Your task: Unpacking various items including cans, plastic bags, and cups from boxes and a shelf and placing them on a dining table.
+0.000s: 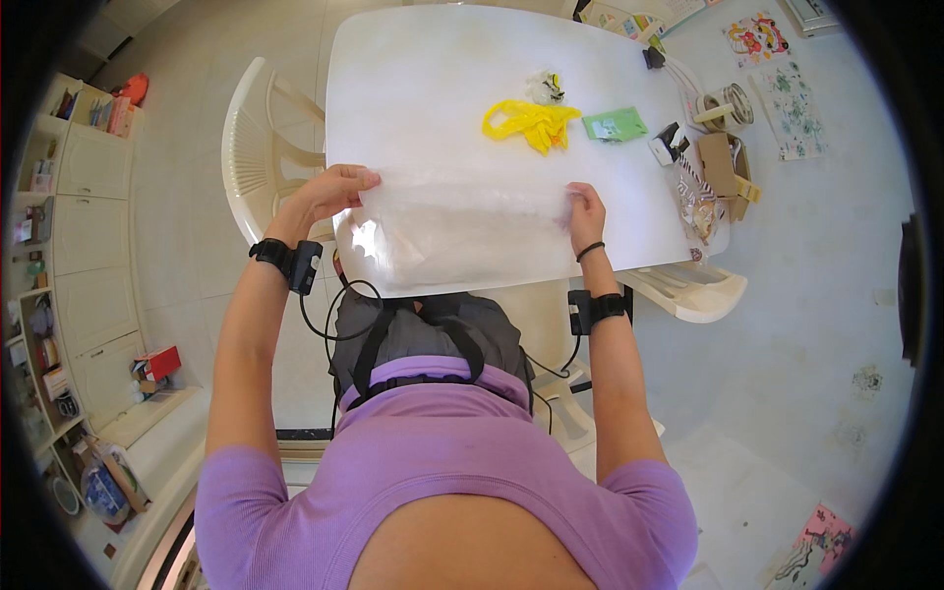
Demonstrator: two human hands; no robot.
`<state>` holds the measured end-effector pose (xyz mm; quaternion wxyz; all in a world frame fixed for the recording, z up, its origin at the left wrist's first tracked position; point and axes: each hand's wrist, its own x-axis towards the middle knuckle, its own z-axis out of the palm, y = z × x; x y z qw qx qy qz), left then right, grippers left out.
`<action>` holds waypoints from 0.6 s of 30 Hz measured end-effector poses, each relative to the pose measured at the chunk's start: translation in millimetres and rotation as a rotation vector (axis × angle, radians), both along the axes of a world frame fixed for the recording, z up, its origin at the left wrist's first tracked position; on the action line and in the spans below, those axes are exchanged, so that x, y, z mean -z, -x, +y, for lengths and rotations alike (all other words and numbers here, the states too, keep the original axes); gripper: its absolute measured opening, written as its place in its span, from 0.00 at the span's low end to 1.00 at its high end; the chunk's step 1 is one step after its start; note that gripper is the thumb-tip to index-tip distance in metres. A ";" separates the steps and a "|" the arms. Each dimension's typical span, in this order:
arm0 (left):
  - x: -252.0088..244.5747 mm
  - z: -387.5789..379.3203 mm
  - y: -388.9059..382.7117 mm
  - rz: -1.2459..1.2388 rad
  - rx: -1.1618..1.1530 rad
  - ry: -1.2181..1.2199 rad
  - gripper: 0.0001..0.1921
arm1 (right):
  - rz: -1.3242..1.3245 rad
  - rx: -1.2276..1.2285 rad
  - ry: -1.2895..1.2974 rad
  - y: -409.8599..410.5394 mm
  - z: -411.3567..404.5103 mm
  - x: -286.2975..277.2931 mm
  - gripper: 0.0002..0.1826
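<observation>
Between my two hands a clear plastic bag or sheet [464, 221] is stretched over the near part of a white table [442, 74]. My left hand [335, 190] pinches its far left corner at the table's left edge. At the far right corner, my right hand [586, 214] is closed on the plastic. The sheet is see-through and wrinkled, and its lower edge is hard to make out. Just beyond it lies a crumpled yellow plastic bag [535, 125]. A small clear bundle [544, 87] with black and yellow parts sits behind that, and a green packet [615, 125] is to the right.
Along the table's right side stand an open cardboard box [719, 166], a clear snack bag [697, 206], a black-and-white device [670, 144] and a metal canister [726, 107]. White chairs [254, 140] flank the table. Black cables [339, 335] hang from my wrist straps.
</observation>
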<state>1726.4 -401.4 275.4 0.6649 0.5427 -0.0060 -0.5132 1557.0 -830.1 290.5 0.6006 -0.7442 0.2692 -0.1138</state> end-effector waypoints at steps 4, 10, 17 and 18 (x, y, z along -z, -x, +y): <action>18.5 -3.6 0.4 -0.145 0.008 -0.074 0.12 | 0.050 -0.001 -0.047 -8.7 -9.7 -11.6 0.13; 4.5 9.3 8.8 -0.156 -0.339 -0.263 0.14 | -0.122 -0.103 0.788 -6.6 12.3 -24.1 0.25; 84.7 41.1 36.3 -0.066 -0.566 -0.214 0.12 | -0.043 -1.099 1.200 30.2 112.8 9.5 0.39; 94.8 37.7 40.0 -0.123 -0.550 -0.278 0.12 | 0.015 -1.137 1.217 34.0 117.0 21.8 0.36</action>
